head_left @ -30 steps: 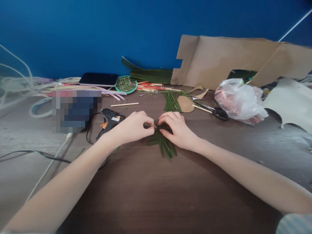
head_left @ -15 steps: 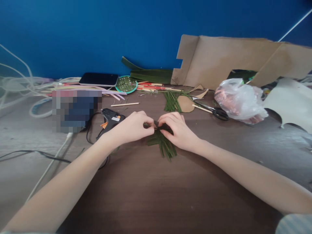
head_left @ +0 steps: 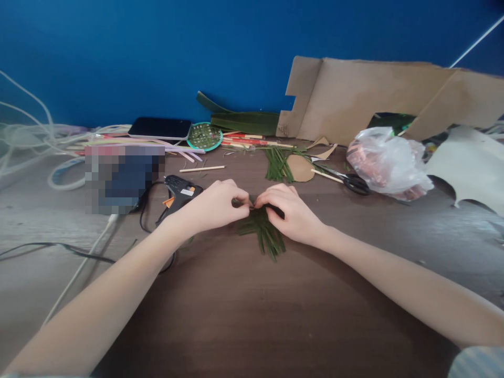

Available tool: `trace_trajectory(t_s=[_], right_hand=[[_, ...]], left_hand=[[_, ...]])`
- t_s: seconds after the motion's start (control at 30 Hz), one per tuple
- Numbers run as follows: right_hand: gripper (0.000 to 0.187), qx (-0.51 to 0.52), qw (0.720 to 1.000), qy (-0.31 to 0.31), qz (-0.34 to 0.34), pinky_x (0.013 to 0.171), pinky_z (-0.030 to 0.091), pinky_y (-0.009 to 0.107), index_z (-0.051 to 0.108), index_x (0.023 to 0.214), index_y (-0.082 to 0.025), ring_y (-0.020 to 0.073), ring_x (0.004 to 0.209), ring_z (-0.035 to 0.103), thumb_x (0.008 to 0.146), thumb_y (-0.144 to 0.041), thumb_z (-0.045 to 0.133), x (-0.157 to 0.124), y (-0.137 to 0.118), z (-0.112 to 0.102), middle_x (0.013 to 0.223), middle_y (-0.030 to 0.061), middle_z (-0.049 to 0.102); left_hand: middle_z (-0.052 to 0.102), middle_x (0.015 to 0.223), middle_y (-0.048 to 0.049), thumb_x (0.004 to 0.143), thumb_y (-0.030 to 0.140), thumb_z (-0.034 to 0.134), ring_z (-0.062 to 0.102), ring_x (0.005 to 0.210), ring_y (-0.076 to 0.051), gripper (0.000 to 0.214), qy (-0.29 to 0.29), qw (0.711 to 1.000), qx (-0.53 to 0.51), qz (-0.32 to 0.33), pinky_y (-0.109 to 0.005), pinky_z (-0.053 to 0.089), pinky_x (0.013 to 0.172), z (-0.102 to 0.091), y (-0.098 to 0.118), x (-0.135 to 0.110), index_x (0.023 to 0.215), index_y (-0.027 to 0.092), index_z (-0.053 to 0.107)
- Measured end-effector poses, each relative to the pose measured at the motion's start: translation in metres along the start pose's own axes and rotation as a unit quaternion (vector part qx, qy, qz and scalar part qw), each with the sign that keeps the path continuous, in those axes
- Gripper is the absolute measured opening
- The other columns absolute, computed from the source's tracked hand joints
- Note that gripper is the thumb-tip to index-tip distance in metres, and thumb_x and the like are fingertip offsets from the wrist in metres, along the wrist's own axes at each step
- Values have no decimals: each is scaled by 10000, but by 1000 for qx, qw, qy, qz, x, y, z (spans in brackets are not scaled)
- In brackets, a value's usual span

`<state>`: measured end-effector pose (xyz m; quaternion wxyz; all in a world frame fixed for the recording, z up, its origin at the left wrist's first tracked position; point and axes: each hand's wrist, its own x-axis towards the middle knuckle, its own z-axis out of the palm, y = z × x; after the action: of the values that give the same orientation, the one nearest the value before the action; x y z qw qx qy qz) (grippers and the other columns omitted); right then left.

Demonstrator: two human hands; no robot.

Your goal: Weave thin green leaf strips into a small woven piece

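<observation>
My left hand (head_left: 226, 203) is closed in a pinch on the upper end of a bundle of narrow green leaf strips (head_left: 270, 239). The strips fan out below the fingers, toward me, just above or on the brown table. My right hand (head_left: 285, 210) is bent over the same bundle from the right, its curled fingertips pressed at the top by the left fingertips. Its thumb lies a little back from them. What exactly sits between the fingertips is small and partly hidden. Left of my left hand lies a black hot glue gun (head_left: 181, 190) with an orange trigger.
Behind the hands lie more cut leaf strips (head_left: 277, 164), a round cardboard piece (head_left: 300, 168), scissors (head_left: 352, 182) and a thin stick (head_left: 202, 168). A phone (head_left: 159, 128), a teal-rimmed dish of pins (head_left: 205, 136), a plastic bag (head_left: 389, 163) and cardboard (head_left: 354, 100) line the back. Cables run at left.
My right thumb has drawn back to the right from the bundle, and the right fingers have shifted slightly. My left hand keeps its pinch in the same place.
</observation>
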<state>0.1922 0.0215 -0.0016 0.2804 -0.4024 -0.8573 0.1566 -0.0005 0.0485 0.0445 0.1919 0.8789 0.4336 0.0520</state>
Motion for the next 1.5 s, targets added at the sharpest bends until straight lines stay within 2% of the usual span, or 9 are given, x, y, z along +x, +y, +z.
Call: trace_trajectory(t_s=[0.13, 0.27, 0.67, 0.97, 1.2, 1.37, 1.5], right_hand=[[147, -23, 999, 2, 22, 840, 349, 358, 562, 923, -190, 207, 995, 495, 822, -133, 472, 1, -1, 0, 992, 53, 628], [143, -54, 998, -13, 40, 837, 349, 375, 556, 949, -205, 227, 1033, 459, 814, -191, 508, 1, -1, 3, 1061, 65, 585], [109, -46, 997, -23, 49, 836, 337, 361, 515, 910, -203, 222, 1025, 451, 807, -167, 510, 2, -1, 3, 1066, 56, 571], [76, -71, 997, 0, -12, 835, 324, 345, 534, 880, -190, 210, 1013, 459, 836, -145, 491, -1, -2, 2, 1028, 44, 602], [146, -39, 998, 21, -43, 809, 333, 320, 566, 853, -183, 180, 952, 519, 834, -80, 464, -2, 1, 3, 932, 29, 655], [144, -26, 999, 21, -14, 799, 354, 329, 561, 877, -178, 193, 929, 514, 822, -83, 467, -1, 2, 3, 922, 44, 644], [120, -51, 999, 11, 14, 818, 354, 355, 561, 911, -172, 218, 969, 480, 818, -129, 499, 0, 1, 3, 993, 65, 607]], left_hand=[[553, 740, -9, 748, 296, 466, 536, 711, -148, 225, -1, 1000, -9, -2, -269, 373, 710, 0, 1, 0, 714, 212, 672], [546, 727, -5, 746, 295, 464, 530, 703, -143, 230, 0, 1000, -12, -7, -266, 370, 712, 0, 1, 0, 724, 219, 680], [554, 729, -8, 744, 288, 468, 537, 711, -150, 228, 4, 1000, -13, -5, -274, 376, 723, 0, 0, 0, 730, 221, 685], [576, 776, -10, 751, 290, 466, 550, 740, -156, 239, 3, 1000, -14, -7, -280, 378, 744, 0, 0, -1, 789, 237, 697], [557, 723, -7, 748, 280, 460, 540, 747, -154, 221, 0, 1000, -10, 3, -270, 364, 734, 1, 0, 1, 708, 215, 668], [556, 754, -8, 750, 294, 459, 539, 723, -149, 230, -1, 1000, -13, -5, -268, 364, 714, 0, 0, -1, 751, 226, 678], [559, 760, -8, 742, 287, 462, 542, 722, -149, 227, -1, 1000, -16, -7, -270, 364, 715, 0, 0, -1, 753, 230, 681]])
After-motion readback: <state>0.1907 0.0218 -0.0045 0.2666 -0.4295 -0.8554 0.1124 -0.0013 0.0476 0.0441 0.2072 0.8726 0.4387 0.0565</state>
